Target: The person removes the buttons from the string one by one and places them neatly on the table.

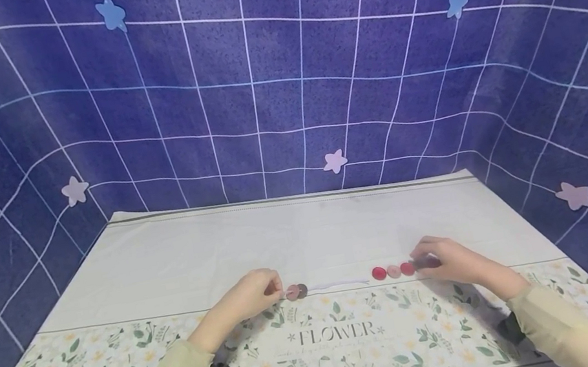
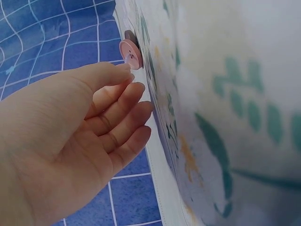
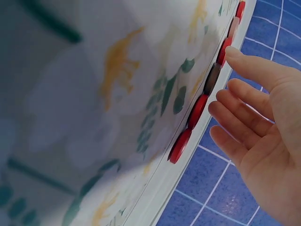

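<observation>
My left hand point(image 1: 257, 292) pinches the pale string between thumb and index finger, just left of a pink button point(image 1: 293, 292). The string passes through this button, as the left wrist view shows. Behind it lies a dark button point(image 1: 303, 289). A loose length of pale string point(image 1: 338, 284) runs on to the right along the table. My right hand point(image 1: 448, 259) is over a row of buttons, with thumb and index finger apart and nothing held. The right wrist view shows red buttons point(image 3: 197, 111), a dark button point(image 3: 212, 79) and a pink button point(image 3: 233, 28) beside its fingers.
The buttons lie on a white tablecloth point(image 1: 193, 247) near the top line of its flower-printed band point(image 1: 354, 356). A dark blue gridded curtain point(image 1: 232, 102) with stars closes off the back and both sides.
</observation>
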Available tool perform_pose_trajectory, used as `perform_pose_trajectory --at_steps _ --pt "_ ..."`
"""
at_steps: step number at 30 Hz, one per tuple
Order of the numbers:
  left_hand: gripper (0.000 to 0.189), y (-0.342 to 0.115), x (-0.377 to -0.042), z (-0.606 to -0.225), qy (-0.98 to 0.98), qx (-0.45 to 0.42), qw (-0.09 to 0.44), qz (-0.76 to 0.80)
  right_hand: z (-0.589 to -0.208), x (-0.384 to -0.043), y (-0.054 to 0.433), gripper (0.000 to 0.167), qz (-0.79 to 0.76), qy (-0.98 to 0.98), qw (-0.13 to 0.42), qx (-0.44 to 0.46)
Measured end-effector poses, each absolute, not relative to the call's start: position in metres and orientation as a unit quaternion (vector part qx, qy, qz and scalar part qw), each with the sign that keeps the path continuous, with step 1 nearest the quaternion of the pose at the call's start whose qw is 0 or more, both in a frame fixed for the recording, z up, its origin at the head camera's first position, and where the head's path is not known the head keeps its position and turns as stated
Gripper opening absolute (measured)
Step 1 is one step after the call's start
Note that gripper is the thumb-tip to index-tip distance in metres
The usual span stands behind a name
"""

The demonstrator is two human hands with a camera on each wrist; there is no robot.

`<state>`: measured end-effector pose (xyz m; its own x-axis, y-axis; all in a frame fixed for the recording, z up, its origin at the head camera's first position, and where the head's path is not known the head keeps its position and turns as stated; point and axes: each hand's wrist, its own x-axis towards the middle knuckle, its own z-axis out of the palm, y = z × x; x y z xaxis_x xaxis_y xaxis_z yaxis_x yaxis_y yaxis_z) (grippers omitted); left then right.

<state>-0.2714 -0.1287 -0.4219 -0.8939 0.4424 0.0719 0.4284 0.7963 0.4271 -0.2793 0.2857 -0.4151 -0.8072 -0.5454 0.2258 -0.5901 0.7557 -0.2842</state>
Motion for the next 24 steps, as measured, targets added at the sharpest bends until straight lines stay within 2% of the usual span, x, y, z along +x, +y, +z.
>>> perform_pose_trajectory --at_steps 9,24 --pt "0.012 -0.13 -0.271 -0.421 0.945 0.237 0.013 0.224 -0.414 -0.282 0.274 0.032 0.188 -0.929 0.054 0.313" --pt "0.012 -0.129 -0.27 -0.42 0.947 0.239 0.007 0.214 -0.416 -0.286 0.255 0.032 0.198 -0.916 0.07 0.342"
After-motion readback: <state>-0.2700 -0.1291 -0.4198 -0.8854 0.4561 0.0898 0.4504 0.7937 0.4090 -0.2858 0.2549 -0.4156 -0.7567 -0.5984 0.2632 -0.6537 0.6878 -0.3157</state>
